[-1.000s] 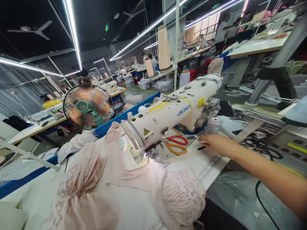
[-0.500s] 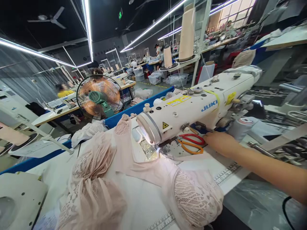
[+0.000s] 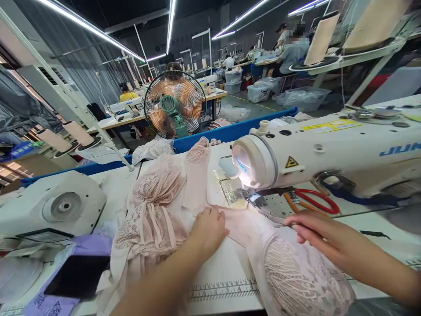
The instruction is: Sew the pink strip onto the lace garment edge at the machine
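A pale pink lace garment (image 3: 158,206) lies spread over the white sewing table (image 3: 226,272) in front of a white JUKI sewing machine (image 3: 329,153). My left hand (image 3: 208,228) rests flat on the pink cloth just left of the lit needle area (image 3: 250,197). My right hand (image 3: 315,230) lies on the cloth to the right of the needle, fingers stretched toward it. Red and orange scissors (image 3: 312,202) lie on the machine bed behind my right hand. Neither hand holds anything.
A second white machine part (image 3: 55,206) and a dark phone on purple cloth (image 3: 77,276) sit at the left. A standing fan (image 3: 174,105) runs behind a blue table edge (image 3: 230,131). Thread cones (image 3: 322,39) stand on a rack at upper right. Other people work at far tables.
The view swung left and down. My right hand came back from beside the scissors to the cloth near the needle. My left hand entered and settled on the garment.
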Demonstrator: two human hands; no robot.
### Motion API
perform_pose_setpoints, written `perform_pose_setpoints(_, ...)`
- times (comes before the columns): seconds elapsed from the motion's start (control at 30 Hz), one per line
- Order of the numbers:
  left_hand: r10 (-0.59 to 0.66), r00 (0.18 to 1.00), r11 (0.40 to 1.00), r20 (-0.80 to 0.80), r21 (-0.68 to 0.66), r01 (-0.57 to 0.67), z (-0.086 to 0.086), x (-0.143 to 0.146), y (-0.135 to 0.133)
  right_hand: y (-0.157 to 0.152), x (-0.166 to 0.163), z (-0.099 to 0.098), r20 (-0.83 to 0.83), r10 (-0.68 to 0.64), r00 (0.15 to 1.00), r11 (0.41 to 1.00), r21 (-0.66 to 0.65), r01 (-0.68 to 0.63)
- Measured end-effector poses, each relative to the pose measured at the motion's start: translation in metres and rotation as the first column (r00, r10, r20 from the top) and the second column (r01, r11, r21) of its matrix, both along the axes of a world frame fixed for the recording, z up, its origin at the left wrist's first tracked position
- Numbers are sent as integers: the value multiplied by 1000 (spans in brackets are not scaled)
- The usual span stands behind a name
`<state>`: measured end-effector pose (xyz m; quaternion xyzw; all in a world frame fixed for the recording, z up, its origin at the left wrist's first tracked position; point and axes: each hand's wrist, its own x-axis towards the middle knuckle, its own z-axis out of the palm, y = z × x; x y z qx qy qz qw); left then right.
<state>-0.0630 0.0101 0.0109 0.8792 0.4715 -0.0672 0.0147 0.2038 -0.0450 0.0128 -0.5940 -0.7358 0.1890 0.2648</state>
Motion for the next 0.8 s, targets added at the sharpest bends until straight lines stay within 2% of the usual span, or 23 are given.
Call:
perform_pose_setpoints(0.07, 16, 999, 1000, -50, 13, -15, -4, -4, -4, 7, -34, 5, -138, 114, 984, 991, -55, -123)
perform_pose_setpoints(0.13, 27, 998, 1000, -58, 1, -27, -3, -9, -10, 19, -62, 6, -217, 160, 963, 976, -111, -187)
perform_pose_setpoints(0.33, 33, 999, 972, 14, -235, -28, 16, -22, -9, 69, -114, -8, -209, 188, 960, 955, -189, -229)
perform_pose_setpoints(0.47, 42, 993, 960, 109, -281, -9, 17, -27, -2, 92, -124, -22, -227, 169, 959, 945, -239, -223)
perform_pose_setpoints(0.63, 67, 991, 985, 113, -166, -48, 4, -26, 3, 98, -122, -35, -243, 118, 963, 938, -291, -188)
perform_pose_setpoints(0.73, 36, 995, 995, 95, -100, -26, 1, -28, 6, 98, -121, -34, -206, 112, 972, 951, -262, -165)
perform_pose_setpoints(0.8, 25, 994, 992, 111, -127, -11, 2, -31, 9, 99, -121, -32, -133, 131, 983, 964, -213, -157)
